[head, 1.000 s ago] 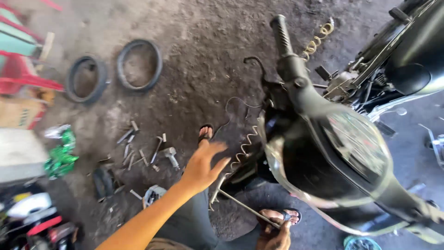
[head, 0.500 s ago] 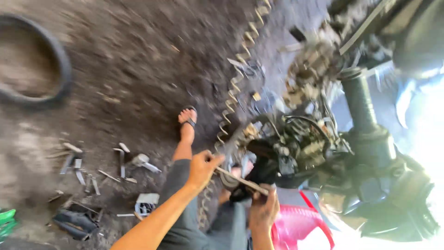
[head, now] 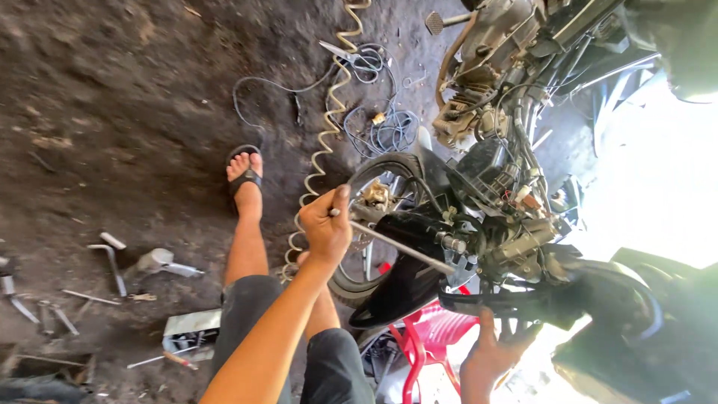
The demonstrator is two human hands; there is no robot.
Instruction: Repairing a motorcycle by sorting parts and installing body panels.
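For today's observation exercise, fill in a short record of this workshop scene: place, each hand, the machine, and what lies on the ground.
Place: dirt floor beside a motorcycle
Left hand: grips one end of a long metal rod
Right hand: on the motorcycle's dark underside
Front wheel: next to the left hand
Ground: coiled hose, loose wires, scattered tools
Under the motorcycle: red plastic stool

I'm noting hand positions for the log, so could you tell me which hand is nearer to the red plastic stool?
The right. The right hand grips the motorcycle's underside just beside the red plastic stool; the left hand is higher up, holding the long metal rod by the front wheel.
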